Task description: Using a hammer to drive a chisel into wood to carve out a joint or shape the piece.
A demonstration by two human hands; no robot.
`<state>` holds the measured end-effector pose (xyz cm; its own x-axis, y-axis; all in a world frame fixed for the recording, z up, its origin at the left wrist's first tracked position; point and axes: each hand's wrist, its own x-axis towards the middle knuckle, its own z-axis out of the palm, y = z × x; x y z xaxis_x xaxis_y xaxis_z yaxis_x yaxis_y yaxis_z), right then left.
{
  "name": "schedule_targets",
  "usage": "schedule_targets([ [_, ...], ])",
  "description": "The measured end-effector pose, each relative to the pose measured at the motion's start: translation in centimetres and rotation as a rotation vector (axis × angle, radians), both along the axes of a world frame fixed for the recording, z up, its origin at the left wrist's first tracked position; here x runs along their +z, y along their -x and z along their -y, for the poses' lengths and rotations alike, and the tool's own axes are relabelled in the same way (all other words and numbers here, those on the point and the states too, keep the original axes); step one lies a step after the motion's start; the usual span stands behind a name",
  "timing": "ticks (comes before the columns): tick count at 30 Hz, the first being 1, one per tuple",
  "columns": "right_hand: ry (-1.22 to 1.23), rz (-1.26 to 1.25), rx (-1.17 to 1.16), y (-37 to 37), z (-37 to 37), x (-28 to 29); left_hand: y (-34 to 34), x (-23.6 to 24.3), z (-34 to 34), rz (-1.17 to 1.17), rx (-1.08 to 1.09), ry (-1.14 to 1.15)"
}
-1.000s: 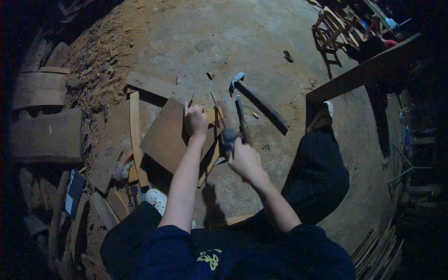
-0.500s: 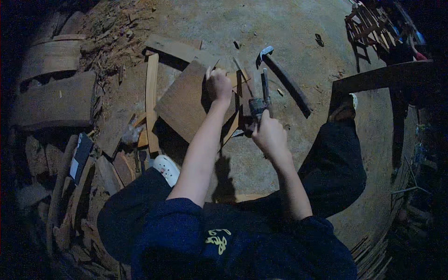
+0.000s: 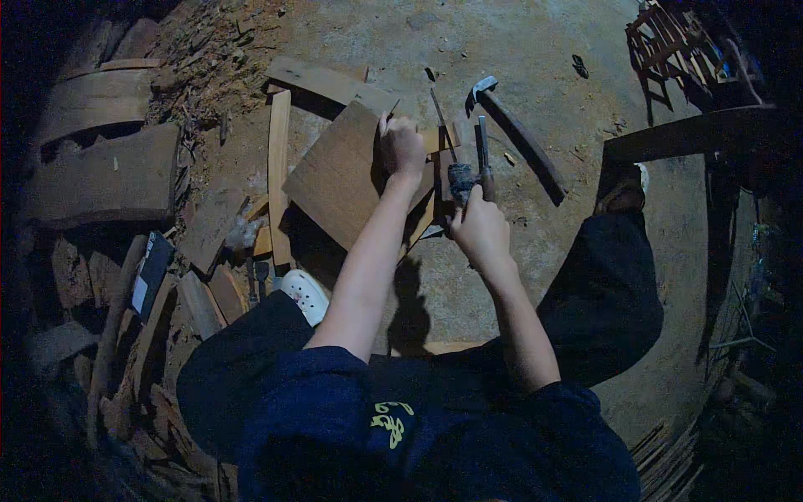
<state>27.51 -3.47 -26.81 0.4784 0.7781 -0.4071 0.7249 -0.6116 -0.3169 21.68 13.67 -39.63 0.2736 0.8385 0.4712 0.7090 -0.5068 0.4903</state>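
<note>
My left hand [image 3: 403, 151] is closed at the right part of a square brown wooden board [image 3: 330, 180]. A thin dark pointed tip shows above its fingers; the rest is hidden. My right hand [image 3: 483, 234] is closed around the lower end of a tool with a long thin metal shaft and a dark wrapped body [image 3: 461, 181]. The shaft points away from me, beside the board. Close to the right of that tool lies a chisel [image 3: 483, 142] with a flat metal blade. Farther right, a claw hammer [image 3: 523, 142] with a dark handle rests on the floor.
Wooden strips [image 3: 278, 176] and a plank [image 3: 322, 85] lie around the board. Wood pieces [image 3: 100, 176] and debris are heaped on the left. At the right stand a dark bench [image 3: 686, 134] and a slatted wooden frame [image 3: 665, 46]. My white shoe [image 3: 304, 294] is near the board.
The whole view has shifted slightly, so the floor things appear a little farther right and mostly higher. Both hands keep nearly the same places and grips.
</note>
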Motion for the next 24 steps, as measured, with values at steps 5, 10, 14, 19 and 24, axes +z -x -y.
schedule_targets([
  [5,-0.061,0.015,-0.061,0.9,1.7,-1.3,1.1,1.2,0.6,0.089,-0.134,0.055],
  [10,-0.134,0.053,-0.067,1.2,2.5,-1.0,3.0,3.1,0.8,0.179,-0.295,0.137],
  [14,-0.146,0.066,-0.057,1.4,2.9,-1.9,3.5,3.7,1.3,0.048,-0.378,0.293],
  [19,-0.199,0.058,-0.039,1.5,3.1,-2.1,4.1,3.9,1.5,0.063,-0.372,0.214],
  [24,-0.268,0.007,-0.068,1.8,3.1,-1.6,5.2,4.8,1.4,-0.01,-0.25,0.071],
])
